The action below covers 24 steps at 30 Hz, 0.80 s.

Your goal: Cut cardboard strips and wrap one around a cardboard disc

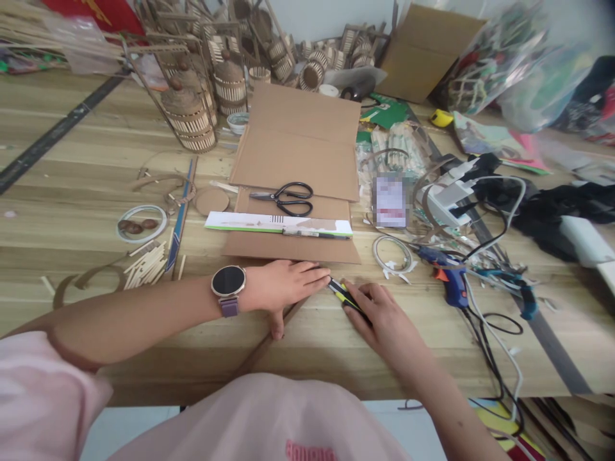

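Brown strip runs beneath left hand.

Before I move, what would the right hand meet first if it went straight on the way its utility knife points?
Led by the utility knife, the right hand would probably meet the fingertips of the left hand, right by the blade; depth there is unclear.

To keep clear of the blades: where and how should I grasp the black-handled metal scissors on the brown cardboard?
Probably best by the rounded black handle loops of the scissors, from the right: the loops face right and the pointed blades left. They lie flat on the brown cardboard. The right hand holds a yellow-and-black utility knife, so free that hand first.
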### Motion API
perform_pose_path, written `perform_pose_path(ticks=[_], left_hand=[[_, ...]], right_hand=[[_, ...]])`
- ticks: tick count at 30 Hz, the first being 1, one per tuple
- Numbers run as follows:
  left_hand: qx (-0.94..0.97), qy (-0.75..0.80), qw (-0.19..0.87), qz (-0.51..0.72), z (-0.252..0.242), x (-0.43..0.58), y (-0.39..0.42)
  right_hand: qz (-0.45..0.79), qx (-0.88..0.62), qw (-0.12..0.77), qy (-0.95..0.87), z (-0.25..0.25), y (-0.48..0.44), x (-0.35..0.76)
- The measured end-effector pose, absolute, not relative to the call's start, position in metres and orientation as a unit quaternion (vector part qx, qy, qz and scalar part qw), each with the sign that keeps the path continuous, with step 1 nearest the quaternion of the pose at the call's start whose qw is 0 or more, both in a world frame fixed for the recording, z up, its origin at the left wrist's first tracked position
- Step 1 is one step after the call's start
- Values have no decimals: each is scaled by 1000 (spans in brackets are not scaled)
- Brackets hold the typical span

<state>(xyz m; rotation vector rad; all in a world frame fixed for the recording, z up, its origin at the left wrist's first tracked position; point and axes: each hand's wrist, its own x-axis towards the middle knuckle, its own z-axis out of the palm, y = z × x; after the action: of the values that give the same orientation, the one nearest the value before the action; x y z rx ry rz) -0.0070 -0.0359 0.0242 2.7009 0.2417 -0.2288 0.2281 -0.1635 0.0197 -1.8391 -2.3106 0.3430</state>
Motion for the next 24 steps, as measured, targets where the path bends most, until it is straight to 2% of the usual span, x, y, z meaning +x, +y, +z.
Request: perform_pose_path(ticks=[24], left_hand=[[974,66,173,-128,26,-5,-35]], right_hand=[[107,-604,97,-783,21,-173,228]])
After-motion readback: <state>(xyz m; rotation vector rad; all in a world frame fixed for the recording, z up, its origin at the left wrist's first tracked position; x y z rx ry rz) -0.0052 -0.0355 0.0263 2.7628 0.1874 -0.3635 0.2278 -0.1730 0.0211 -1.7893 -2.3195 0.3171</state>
